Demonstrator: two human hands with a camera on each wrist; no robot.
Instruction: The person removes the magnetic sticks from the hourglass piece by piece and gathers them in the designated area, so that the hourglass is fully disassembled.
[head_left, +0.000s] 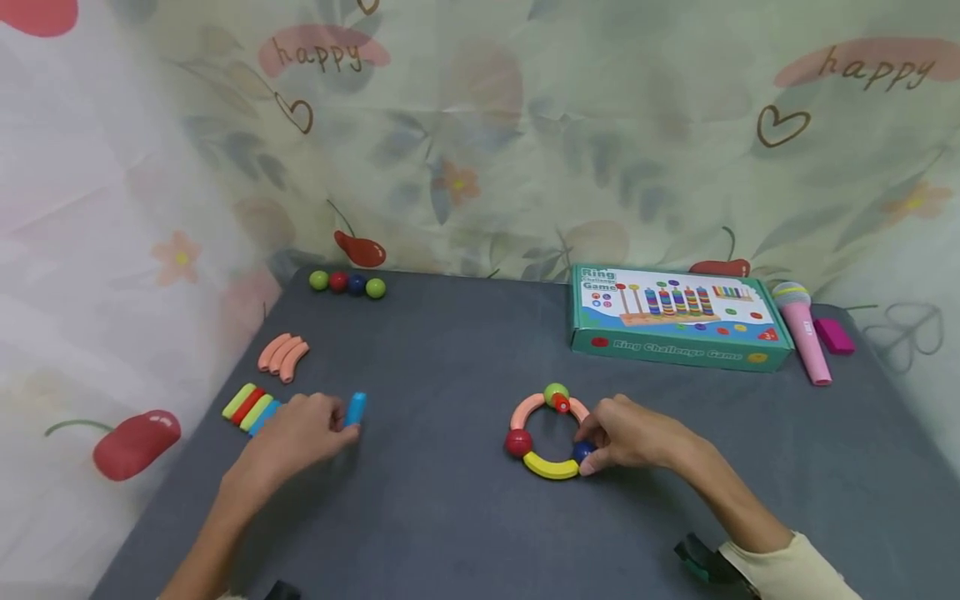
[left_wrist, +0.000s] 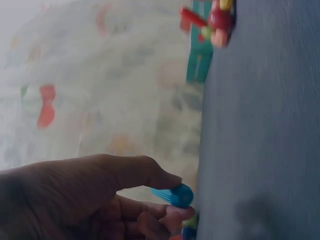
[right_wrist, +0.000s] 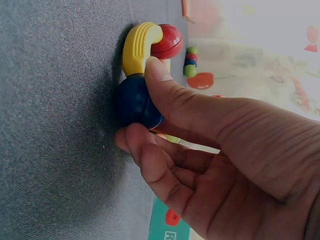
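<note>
My left hand [head_left: 303,429] pinches a short light-blue rod [head_left: 356,409] between thumb and fingers, above the table at the left. In the left wrist view the rod's round end [left_wrist: 182,195] shows between the fingertips. With thumb and fingers, my right hand [head_left: 633,433] grips the dark blue ball [right_wrist: 135,102] of a ring. This ring joins a yellow curved piece [head_left: 551,467], two pink curved pieces [head_left: 525,410], a red ball [head_left: 518,443] and a green ball [head_left: 556,392]. From the green ball a red rod [head_left: 561,403] sticks out. Part of the right pink piece is hidden behind my fingers.
Beside my left hand lies a row of coloured rods [head_left: 247,406], with several pink curved pieces [head_left: 283,357] beyond. Several balls [head_left: 356,284] line the back left. A game box [head_left: 678,321], a toy microphone [head_left: 805,333] and a magenta block [head_left: 835,336] occupy the back right.
</note>
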